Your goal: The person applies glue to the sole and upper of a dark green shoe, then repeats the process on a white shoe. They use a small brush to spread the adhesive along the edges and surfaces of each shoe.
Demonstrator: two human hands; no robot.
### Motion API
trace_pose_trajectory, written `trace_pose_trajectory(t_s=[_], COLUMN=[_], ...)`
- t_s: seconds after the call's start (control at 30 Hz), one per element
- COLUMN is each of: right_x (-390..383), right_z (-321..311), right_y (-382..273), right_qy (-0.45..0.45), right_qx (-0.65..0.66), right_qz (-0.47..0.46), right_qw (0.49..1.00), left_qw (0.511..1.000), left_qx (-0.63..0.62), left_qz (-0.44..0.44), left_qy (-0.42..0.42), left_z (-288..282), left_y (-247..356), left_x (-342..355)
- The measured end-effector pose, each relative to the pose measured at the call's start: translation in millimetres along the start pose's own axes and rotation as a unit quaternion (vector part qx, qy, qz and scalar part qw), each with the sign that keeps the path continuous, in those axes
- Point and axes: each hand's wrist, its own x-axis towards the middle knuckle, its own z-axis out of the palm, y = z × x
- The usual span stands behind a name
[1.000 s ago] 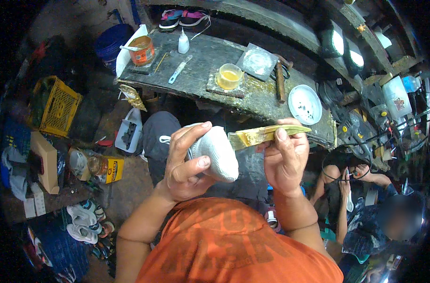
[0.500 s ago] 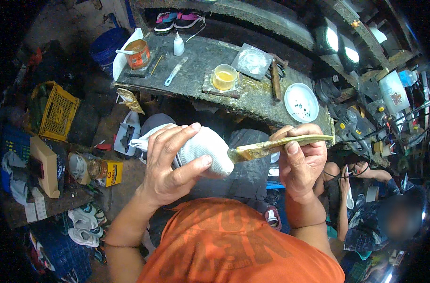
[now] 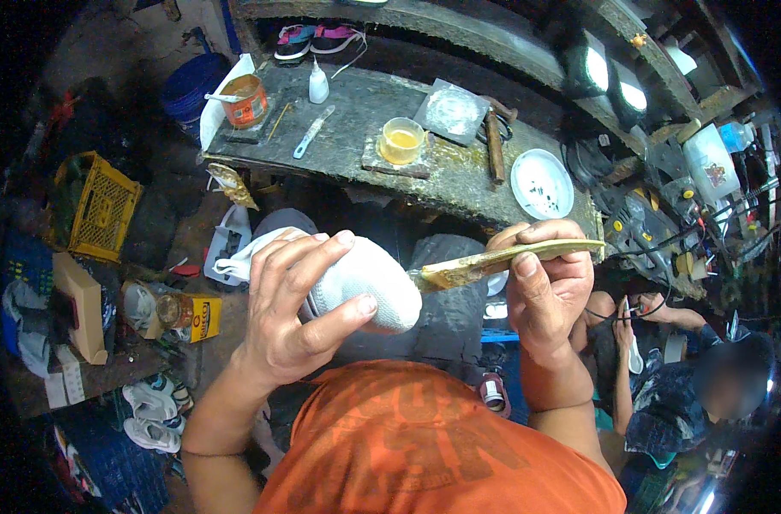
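Observation:
My left hand [image 3: 279, 321] is wrapped round a white knit shoe upper [image 3: 375, 278], its rounded toe pointing right. Loose white fabric hangs off the upper's other end, past my fingers. In my right hand [image 3: 551, 300] is a flat glue brush [image 3: 472, 267] with a greenish-yellow, crusted handle, pinched between thumb and fingers. Its bristle end reaches left to the upper's toe edge; whether it touches or sits just off it I cannot tell. On the bench ahead stands a clear cup of yellowish liquid [image 3: 400, 141].
The dark bench [image 3: 262, 146] also carries an orange tub [image 3: 245, 101], a white squeeze bottle [image 3: 318, 84], a blue-handled brush [image 3: 313, 133], a hammer [image 3: 495, 146] and a white lid [image 3: 542, 184]. A yellow crate [image 3: 106, 210] lies left. A co-worker [image 3: 664, 377] sits close on the right.
The upper and my left hand have shifted slightly left. The brush's bristle end is slightly lower against the toe edge. Both grips stay the same.

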Motion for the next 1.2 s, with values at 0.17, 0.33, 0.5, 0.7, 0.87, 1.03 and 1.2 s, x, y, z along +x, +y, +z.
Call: trace_pose_trajectory(t_s=[0.17, 0.33, 0.5, 0.7, 0.87, 1.03, 1.2], right_x=[-0.2, -2.1, -4.0, -0.9, 0.5, 2.4, 4.6], right_z=[-1.1, -1.5, 0.6, 4.0, 5.5, 4.6, 4.0], right_y=[0.6, -4.6, -10.1, -10.9, -13.9, -15.2, -14.3], right_qy=[-0.014, -0.029, -0.035, -0.051, -0.06, -0.074, -0.09], right_qx=[0.003, -0.011, -0.025, -0.06, -0.087, -0.111, -0.14], right_qz=[-0.016, -0.03, -0.049, -0.12, -0.145, -0.162, -0.188], right_qw=[1.0, 0.999, 0.998, 0.99, 0.984, 0.978, 0.968], left_qw=[1.0, 0.999, 0.998, 0.997, 0.995, 0.993, 0.988], left_qx=[0.003, 0.009, 0.022, 0.021, 0.028, 0.032, 0.044], left_qz=[-0.007, -0.012, -0.021, -0.041, -0.056, -0.067, -0.079], left_qy=[-0.019, -0.031, -0.051, -0.06, -0.073, -0.092, -0.124], left_z=[-3.9, -7.3, -11.9, -14.6, -18.2, -22.3, -28.1], left_y=[2.8, 5.7, 9.2, 13.9, 17.4, 19.7, 22.1], left_x=[-0.7, 0.9, 2.6, 3.3, 4.7, 7.0, 9.5])
